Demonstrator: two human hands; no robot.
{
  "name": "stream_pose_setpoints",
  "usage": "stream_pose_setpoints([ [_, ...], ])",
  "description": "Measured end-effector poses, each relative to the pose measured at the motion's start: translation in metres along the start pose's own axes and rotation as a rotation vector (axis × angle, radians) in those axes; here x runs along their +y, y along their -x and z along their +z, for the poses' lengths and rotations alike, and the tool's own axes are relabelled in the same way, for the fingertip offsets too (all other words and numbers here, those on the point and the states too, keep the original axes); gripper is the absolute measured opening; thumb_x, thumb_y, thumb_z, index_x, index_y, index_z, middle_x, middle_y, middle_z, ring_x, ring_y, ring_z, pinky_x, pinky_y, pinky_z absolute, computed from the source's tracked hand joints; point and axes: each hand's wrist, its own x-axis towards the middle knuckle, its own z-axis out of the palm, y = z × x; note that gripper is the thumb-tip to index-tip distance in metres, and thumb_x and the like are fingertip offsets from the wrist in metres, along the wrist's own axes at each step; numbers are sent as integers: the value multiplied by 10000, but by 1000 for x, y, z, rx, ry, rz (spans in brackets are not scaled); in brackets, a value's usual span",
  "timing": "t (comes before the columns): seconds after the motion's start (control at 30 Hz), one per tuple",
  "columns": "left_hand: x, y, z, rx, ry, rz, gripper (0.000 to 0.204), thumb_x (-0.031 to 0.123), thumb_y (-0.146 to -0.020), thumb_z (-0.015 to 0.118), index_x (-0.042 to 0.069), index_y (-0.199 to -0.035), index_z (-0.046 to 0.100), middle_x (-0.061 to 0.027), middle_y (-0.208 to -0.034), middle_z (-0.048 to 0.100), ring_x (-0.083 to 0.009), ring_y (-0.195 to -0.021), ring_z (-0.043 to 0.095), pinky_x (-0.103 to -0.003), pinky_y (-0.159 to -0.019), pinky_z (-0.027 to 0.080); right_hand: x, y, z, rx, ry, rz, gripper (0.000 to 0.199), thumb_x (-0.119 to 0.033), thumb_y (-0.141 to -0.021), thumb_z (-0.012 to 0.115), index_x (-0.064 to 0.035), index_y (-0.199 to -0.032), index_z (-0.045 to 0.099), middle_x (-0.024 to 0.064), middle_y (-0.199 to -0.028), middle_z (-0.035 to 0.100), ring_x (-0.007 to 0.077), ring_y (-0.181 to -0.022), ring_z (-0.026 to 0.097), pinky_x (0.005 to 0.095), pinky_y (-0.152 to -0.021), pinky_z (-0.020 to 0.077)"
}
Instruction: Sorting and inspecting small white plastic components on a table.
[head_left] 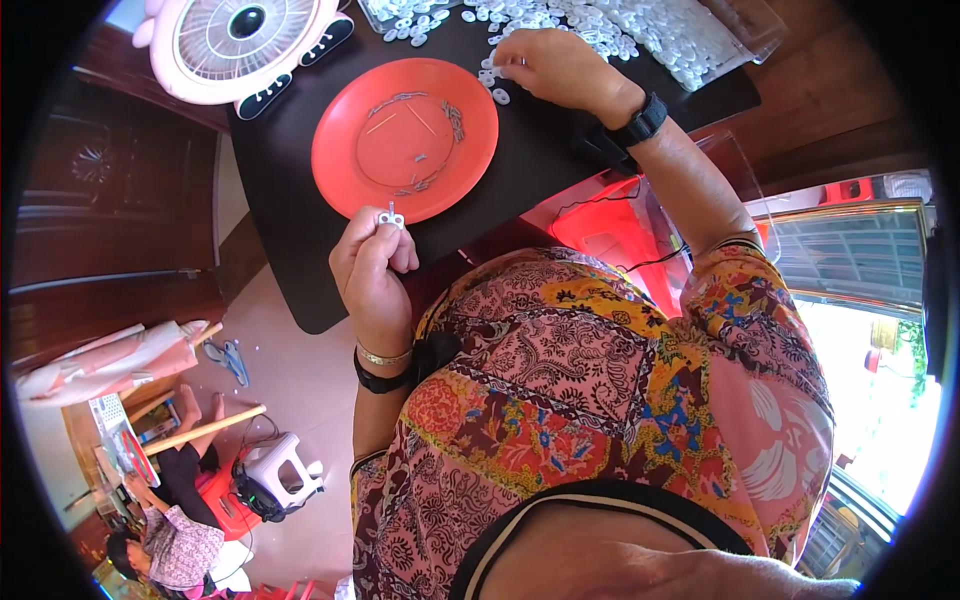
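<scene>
Near the front rim of a red round plate point(335, 165), my left hand point(375, 270) pinches a small white plastic piece with two holes point(391, 219). A thin grey pin point(391, 207) stands up from that piece. My right hand point(570, 72) is at the near edge of a pile of white oval plastic pieces point(560, 18), its fingers closed on one of them, partly hidden by the fingertips. Loose white pieces point(501, 97) lie just below that hand. Short grey pins point(455, 122) lie in groups around the plate, with two thin yellowish sticks point(381, 123) among them.
The dark table point(285, 240) carries a pink-rimmed fan point(245, 40) at the far left and a clear plastic tray point(745, 35) at the far right. Red plastic stools point(620, 235) stand beyond the table's right edge. At the lower left, another person point(180, 545) sits near a white stool point(285, 468).
</scene>
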Motion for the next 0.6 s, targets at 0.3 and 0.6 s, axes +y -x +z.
stream_pose_setpoints([
  [0.3,11,-5,9,-83,-65,45,207,118,-873,400,4,-705,442,-66,-581,433,-141,-532,413,-275,-546,360,-73,17,-19,-211,-1328,91,186,-150,-902,616,-52,-1057,645,-24,-870,652,30,-738,561,187,-661,450],
  [0.6,20,-10,15,-81,80,89,191,117,-867,426,-10,-743,496,-85,-662,538,-149,-597,489,-266,-605,392,-119,16,-12,-336,-1491,61,178,-87,-895,618,-25,-1057,657,-3,-870,663,40,-757,589,180,-678,481],
])
